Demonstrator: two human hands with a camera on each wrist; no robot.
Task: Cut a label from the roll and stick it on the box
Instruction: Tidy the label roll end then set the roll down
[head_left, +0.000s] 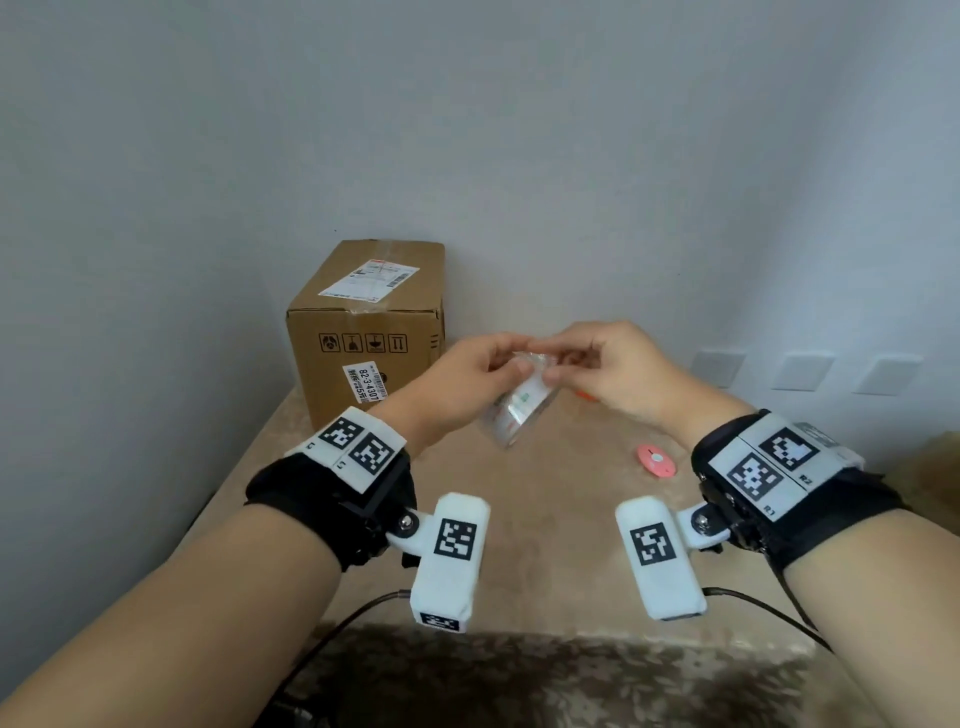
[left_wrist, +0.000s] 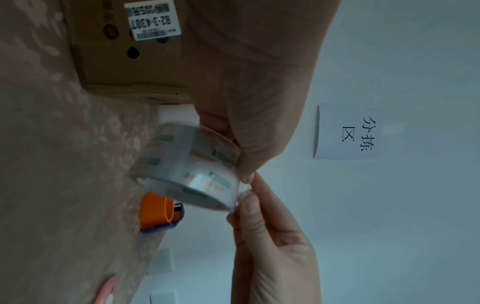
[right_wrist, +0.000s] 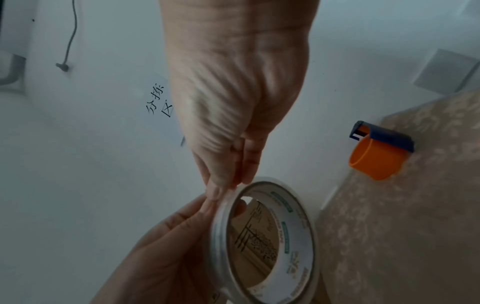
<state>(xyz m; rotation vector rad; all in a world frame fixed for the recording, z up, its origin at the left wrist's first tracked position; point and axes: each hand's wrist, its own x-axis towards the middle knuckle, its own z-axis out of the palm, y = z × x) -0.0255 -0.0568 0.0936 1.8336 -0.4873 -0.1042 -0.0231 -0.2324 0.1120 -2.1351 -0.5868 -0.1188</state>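
The roll (head_left: 519, 408) is held above the table (head_left: 545, 519) by the left hand (head_left: 467, 371), whose fingers (left_wrist: 246, 164) are curled round it, while its rim is pinched by the right hand (head_left: 602, 371). The box (head_left: 363, 332) stands behind at the wall; an orange dispenser (right_wrist: 376, 156) and a pink disc (head_left: 657, 460) lie nearby.

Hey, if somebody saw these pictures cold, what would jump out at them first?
First, the two hands meeting mid-air over the table: the left hand holds a clear roll of printed labels while the right hand pinches at its rim. Behind them to the left, a brown cardboard box stands against the wall, and an orange and blue tape cutter sits near the table's back edge.
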